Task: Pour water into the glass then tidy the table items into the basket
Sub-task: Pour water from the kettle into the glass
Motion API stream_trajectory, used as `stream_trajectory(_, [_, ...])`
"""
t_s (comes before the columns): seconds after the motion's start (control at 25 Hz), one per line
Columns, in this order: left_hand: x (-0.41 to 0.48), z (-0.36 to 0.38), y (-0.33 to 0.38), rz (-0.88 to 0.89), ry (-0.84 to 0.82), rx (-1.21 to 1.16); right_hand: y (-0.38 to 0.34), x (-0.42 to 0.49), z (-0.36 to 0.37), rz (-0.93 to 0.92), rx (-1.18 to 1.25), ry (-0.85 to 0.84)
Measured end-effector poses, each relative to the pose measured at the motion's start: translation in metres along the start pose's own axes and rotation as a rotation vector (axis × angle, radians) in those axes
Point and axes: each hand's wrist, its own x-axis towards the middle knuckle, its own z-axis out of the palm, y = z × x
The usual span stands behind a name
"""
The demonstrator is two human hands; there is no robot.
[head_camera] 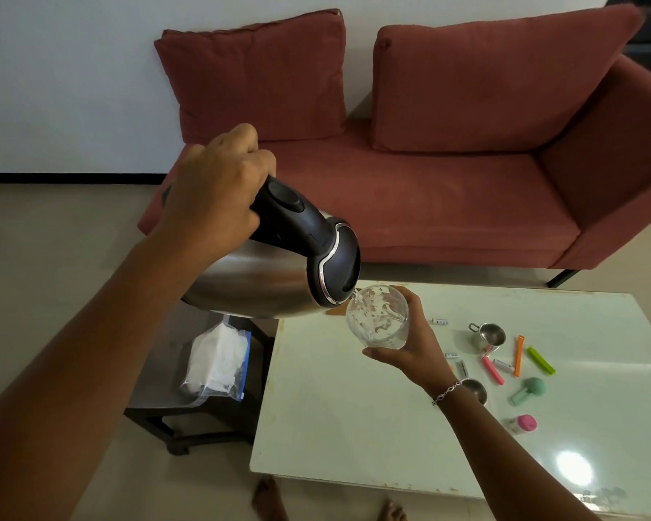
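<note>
My left hand [215, 186] grips the black handle of a steel kettle [264, 287], tilted so its spout meets the rim of a clear glass [376, 317]. Water runs into the glass. My right hand [410, 351] holds the glass from below, above the left part of the white table [354, 408]. Small items lie on the table to the right: a steel measuring cup [491, 334], an orange clip [518, 355], a green clip [540, 359], a pink clip [492, 369], a teal piece [528, 389], a pink-capped bottle [523, 424], several batteries [440, 322]. No basket is in view.
A red sofa [429, 189] stands behind the table. A dark low stool [203, 408] to the table's left carries a plastic bag of white cloth [218, 361]. A second steel cup [474, 389] sits partly behind my right wrist. Bare feet [267, 498] show below the table's near edge.
</note>
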Motion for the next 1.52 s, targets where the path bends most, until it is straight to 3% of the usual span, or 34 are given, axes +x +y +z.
stream_trajectory(1.52, [0.0023, -0.0024, 0.0067, 0.125, -0.005, 0.024, 0.0004, -0.0054, 0.0060, -0.018, -0.006, 0.010])
